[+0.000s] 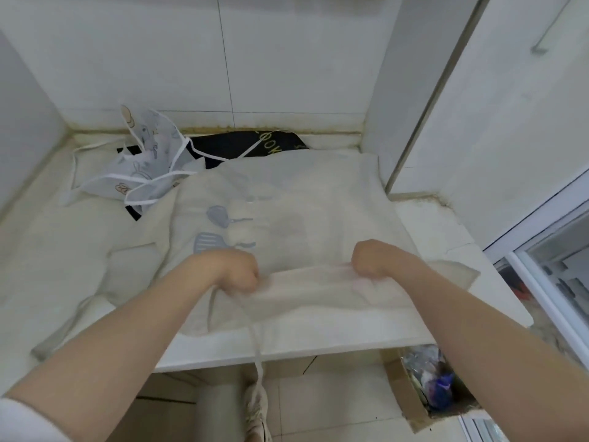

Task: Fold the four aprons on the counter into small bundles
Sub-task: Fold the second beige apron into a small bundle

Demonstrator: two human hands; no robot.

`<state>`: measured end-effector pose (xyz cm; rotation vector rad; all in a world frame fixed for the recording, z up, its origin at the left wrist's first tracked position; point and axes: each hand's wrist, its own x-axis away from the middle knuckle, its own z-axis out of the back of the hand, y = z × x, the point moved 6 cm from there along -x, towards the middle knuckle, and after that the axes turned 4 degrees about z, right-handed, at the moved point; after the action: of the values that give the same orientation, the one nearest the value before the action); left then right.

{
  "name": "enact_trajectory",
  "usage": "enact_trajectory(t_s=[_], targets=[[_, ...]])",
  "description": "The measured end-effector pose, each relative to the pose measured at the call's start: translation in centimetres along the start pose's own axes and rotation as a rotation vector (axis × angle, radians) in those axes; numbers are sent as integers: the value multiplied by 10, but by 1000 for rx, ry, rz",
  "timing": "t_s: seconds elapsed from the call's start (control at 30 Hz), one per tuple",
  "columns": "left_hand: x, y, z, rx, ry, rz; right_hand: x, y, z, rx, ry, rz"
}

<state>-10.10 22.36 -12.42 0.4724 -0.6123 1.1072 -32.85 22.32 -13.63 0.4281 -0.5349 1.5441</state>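
Cream apron [287, 193] spread flat on tabletop [446, 224], near hem gripped by both hands. Left hand [237, 271], right hand [371, 258]: fingers curled, pinching hem fold. Beyond left fingers: crumpled white printed apron [143, 167]; black apron [242, 145] behind it.

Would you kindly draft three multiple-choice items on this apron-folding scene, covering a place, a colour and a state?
1. Where does the black apron lie?
A. at the back of the counter, by the wall
B. on the floor
C. in the cardboard box

2. What colour is the apron being folded?
A. red
B. cream
C. black

3. How do the hands hold it?
A. both lie flat
B. only one touches
C. both grip its near edge

Answers:
1 A: it lies along the tiled wall.
2 B: the pale cloth has grey utensil prints.
3 C: the left hand and right hand are fisted on the edge.
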Motion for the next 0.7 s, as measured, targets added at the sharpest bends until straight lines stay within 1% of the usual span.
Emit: enact_trajectory(t_s=[0.07,0.17,0.2,0.27,0.33,0.43,0.5,0.6,0.67,0.7], targets=[[-11,-19,18,14,127,18,-19,-7,16,48,97,-33],[-33,-46,31,118,308,40,-40,-16,33,121,248,-117],[-44,-55,31,136,352,48,-51,-20,35,151,262,-126],[-71,-68,23,134,374,55,-73,-24,36,228,260,-161],[-88,-67,13,52,383,60,-87,-26,31,262,271,-179],[-106,-53,9,-74,495,9,-109,-31,15,164,300,-125],[-112,-30,5,-65,508,-116,-116,-32,-2,94,283,-73],[-116,17,0,-5,443,-354,-115,-28,-18,-21,292,25],[-120,41,-7,31,361,-410,-108,-18,-17,-121,335,64],[-122,50,-11,33,340,-407,-101,-8,-13,-167,390,46]])
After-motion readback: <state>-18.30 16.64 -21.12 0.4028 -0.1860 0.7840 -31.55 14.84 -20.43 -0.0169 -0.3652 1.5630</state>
